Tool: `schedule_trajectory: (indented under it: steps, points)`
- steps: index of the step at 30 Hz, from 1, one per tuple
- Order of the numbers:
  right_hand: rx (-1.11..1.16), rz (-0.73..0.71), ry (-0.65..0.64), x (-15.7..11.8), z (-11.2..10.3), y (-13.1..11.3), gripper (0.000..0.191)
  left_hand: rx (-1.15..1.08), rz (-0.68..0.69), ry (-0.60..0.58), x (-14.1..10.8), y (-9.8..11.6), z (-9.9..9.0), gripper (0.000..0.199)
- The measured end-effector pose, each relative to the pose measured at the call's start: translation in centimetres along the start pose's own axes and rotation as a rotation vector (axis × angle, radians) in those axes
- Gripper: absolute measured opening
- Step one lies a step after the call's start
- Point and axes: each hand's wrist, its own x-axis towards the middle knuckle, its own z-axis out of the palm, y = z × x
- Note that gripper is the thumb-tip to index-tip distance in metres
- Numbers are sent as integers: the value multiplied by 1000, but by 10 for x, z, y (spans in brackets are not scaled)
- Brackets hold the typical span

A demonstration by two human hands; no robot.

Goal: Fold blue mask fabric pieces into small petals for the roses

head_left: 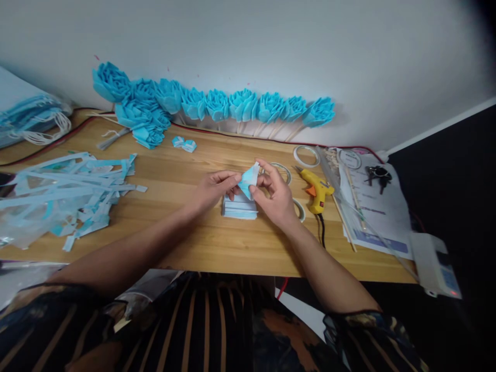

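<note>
Between both hands is a folded blue-and-white piece of sheet material [248,180], held above the middle of the table. My left hand [217,190] pinches its left corner between thumb and fingers. On the right edge, my right hand [276,194] grips it with the thumb below and fingers above. Just under the hands lies a stack of flat pale-blue pieces [239,208], partly covered by them. A roll of clear tape [282,172] shows behind my right hand, and another tape roll [299,210] sits beside that wrist.
Blue flowers on sticks [243,105] lean along the wall. Cut strips [77,191] pile at left near face masks [33,116]. A yellow glue gun [318,192], papers [382,206], keys [378,175] and a white box [434,263] lie at right. A small folded blue piece [184,144] rests behind.
</note>
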Motion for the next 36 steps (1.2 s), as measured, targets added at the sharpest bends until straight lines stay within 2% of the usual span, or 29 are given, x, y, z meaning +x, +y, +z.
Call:
schedule_trajectory:
  steps: [9, 15, 22, 28, 36]
  points:
    - [-6, 5, -4, 1, -1, -2, 60, 212, -16, -3, -3, 10, 3, 30]
    - [-36, 18, 1, 0, -1, 0, 61, 205, -10, 0, -5, 13, 3, 30]
    - [-49, 41, -5, 0, 0, -1, 62, 80, -1, 22, -2, 3, 2, 54]
    - [-20, 29, -8, 0, 0, -4, 60, 69, -61, 20, -1, 3, 1, 50]
    - [-31, 44, -13, 0, 0, -5, 63, 166, -15, -15, -3, 7, 2, 42]
